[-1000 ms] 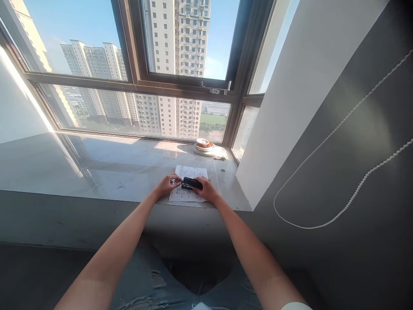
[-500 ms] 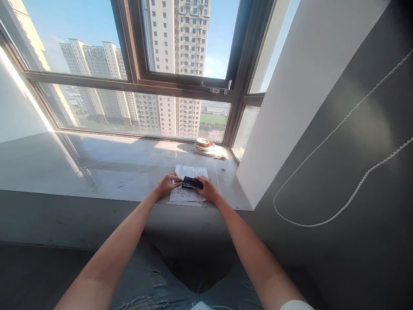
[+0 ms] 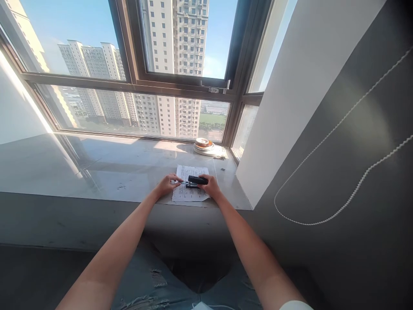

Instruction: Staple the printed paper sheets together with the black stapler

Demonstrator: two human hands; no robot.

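Observation:
A printed sheet of paper (image 3: pixel 190 193) lies near the front edge of the grey windowsill (image 3: pixel 106 168). Over it my right hand (image 3: pixel 211 186) grips a black stapler (image 3: pixel 197 180), whose top half is lifted apart from its metal base. My left hand (image 3: pixel 167 185) is closed at the stapler's left end, fingertips pinching the metal part there. Both forearms reach forward from the bottom of the view.
A stack of tape rolls or discs (image 3: pixel 204 146) sits at the back right of the sill by the window frame. A white wall pillar (image 3: pixel 290 99) bounds the sill on the right. A beaded blind cord (image 3: pixel 338 172) hangs on the grey wall.
The stapler's black top has shifted right and opened away from its base. The paper and both hands moved slightly right.

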